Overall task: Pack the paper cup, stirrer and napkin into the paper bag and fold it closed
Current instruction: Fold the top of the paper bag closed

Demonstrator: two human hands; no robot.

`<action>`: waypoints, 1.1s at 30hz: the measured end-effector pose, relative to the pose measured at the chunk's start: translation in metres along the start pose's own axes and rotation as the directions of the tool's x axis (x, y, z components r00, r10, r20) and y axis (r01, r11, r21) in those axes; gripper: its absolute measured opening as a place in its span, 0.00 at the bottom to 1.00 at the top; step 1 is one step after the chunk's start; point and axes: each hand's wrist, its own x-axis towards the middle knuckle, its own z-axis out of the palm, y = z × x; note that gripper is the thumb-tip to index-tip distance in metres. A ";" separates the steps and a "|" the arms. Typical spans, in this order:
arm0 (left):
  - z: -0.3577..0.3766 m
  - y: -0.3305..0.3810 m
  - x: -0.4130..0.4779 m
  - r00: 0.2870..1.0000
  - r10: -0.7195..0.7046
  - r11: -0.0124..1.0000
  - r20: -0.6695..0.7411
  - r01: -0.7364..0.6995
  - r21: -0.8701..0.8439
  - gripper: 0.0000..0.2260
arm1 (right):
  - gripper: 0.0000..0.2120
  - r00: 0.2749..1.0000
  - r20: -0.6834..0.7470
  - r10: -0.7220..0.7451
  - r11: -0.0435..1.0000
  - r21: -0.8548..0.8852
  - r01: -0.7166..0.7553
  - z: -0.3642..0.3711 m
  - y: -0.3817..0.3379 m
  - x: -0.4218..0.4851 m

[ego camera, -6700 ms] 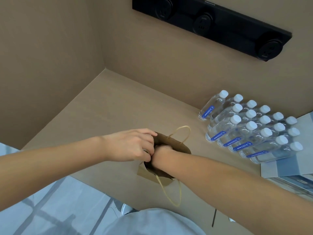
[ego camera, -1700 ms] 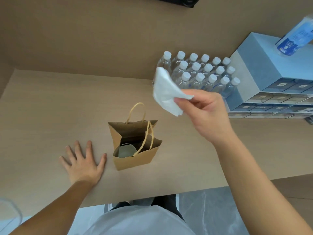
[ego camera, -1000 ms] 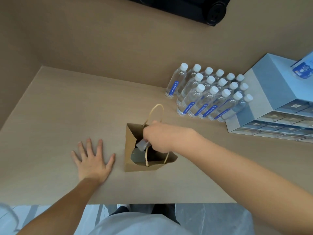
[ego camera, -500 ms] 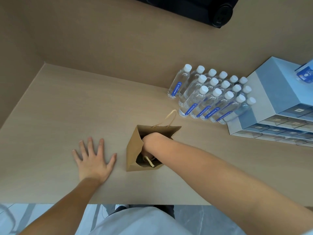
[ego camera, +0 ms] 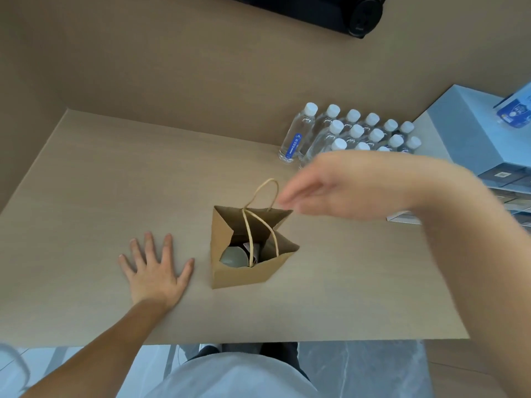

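lifting out of paper bag (ego camera: pixel 244 271), right hand (ego camera: pixel 344 188) now empty, fingers loose, left hand (ego camera: pixel 155 268) still flat

Matt brown paper bag (ego camera: pixel 244 275) on a smooth, matt wood-grain table (ego camera: pixel 115 196).

There were two bare hands, one paper bag (ego camera: pixel 244 275) with two handles and one cup (ego camera: pixel 234 256) inside it, and at least fourteen capped water bottles (ego camera: pixel 356 130) at two o'clock.
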 end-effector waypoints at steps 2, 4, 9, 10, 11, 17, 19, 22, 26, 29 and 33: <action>-0.003 0.000 0.000 0.999 -0.014 1.000 0.037 0.014 -0.009 0.37 | 0.12 0.986 -0.012 0.166 0.972 0.172 -0.162 0.006 0.035 -0.018; -0.013 0.001 0.001 0.995 -0.020 0.999 0.098 0.024 -0.044 0.37 | 0.14 0.953 0.002 0.304 0.928 0.225 -0.297 0.030 0.068 -0.019; -0.068 0.006 -0.017 0.963 0.235 0.812 0.133 -0.120 -0.571 0.28 | 0.23 0.941 0.041 0.335 0.799 0.516 -0.307 0.124 0.104 0.004; -0.082 0.008 -0.028 0.944 0.318 0.713 0.091 -0.175 -0.679 0.21 | 0.22 0.953 0.015 0.302 0.753 0.609 -0.248 0.141 0.102 0.010; -0.096 0.013 -0.039 0.922 0.385 0.637 0.039 -0.235 -0.734 0.18 | 0.21 0.962 -0.023 0.273 0.706 0.684 -0.184 0.155 0.097 0.017; -0.134 0.058 -0.064 0.833 0.540 0.470 -0.120 -0.416 -0.779 0.22 | 0.18 0.935 -0.282 0.215 0.497 0.856 0.144 0.203 0.072 0.056; -0.136 0.060 -0.057 0.839 0.529 0.479 -0.131 -0.422 -0.770 0.25 | 0.17 0.921 -0.321 0.220 0.499 0.848 0.176 0.207 0.072 0.061; -0.138 0.054 -0.048 0.851 0.492 0.540 -0.183 -0.463 -0.703 0.21 | 0.14 0.870 -0.405 0.282 0.606 0.778 0.165 0.212 0.083 0.063; -0.146 0.053 -0.042 0.862 0.402 0.530 -0.310 -0.495 -0.689 0.07 | 0.18 0.758 -0.582 0.295 0.663 0.696 0.276 0.211 0.083 0.059; -0.150 0.059 -0.042 0.925 0.294 0.406 -0.240 -0.349 -0.845 0.15 | 0.16 0.712 -0.585 0.388 0.588 0.752 0.297 0.213 0.081 0.062; -0.155 0.063 -0.041 0.925 0.285 0.394 -0.253 -0.354 -0.849 0.13 | 0.18 0.670 -0.615 0.416 0.508 0.768 0.389 0.209 0.078 0.062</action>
